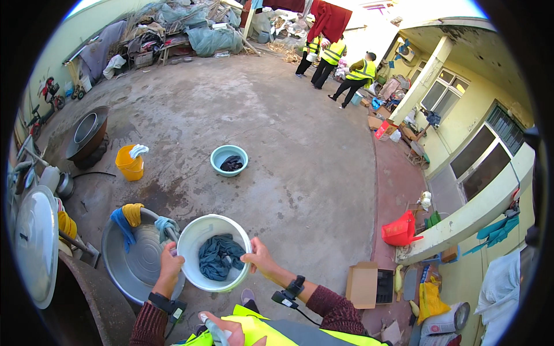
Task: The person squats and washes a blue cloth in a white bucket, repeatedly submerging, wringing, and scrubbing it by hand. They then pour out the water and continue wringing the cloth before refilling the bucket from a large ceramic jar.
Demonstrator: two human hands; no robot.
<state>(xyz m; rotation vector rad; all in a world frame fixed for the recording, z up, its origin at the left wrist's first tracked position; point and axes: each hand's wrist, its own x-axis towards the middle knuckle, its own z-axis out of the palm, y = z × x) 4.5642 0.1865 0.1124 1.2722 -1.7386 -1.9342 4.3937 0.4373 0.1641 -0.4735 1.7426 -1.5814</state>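
Note:
A white plastic bucket (190, 242) hangs in front of me, gripped at its rim from both sides. My left hand (170, 264) has its left side, and my right hand (259, 258) has the right, thumbs over the edge. Inside lies a crumpled dark teal cloth (221, 257). Behind the bucket on the left stands a wide metal basin (143, 255), partly hidden. Over its rim hang a blue cloth (123, 227), a yellow cloth (132, 214) and a light teal cloth (166, 227).
A light blue basin (218, 160) with dark cloth and a yellow bucket (129, 166) stand ahead on concrete. At left are a large metal lid (37, 246) and a rusty drum (99, 298). An open cardboard box (362, 285) lies right. Several people in vests (333, 54) stand far off.

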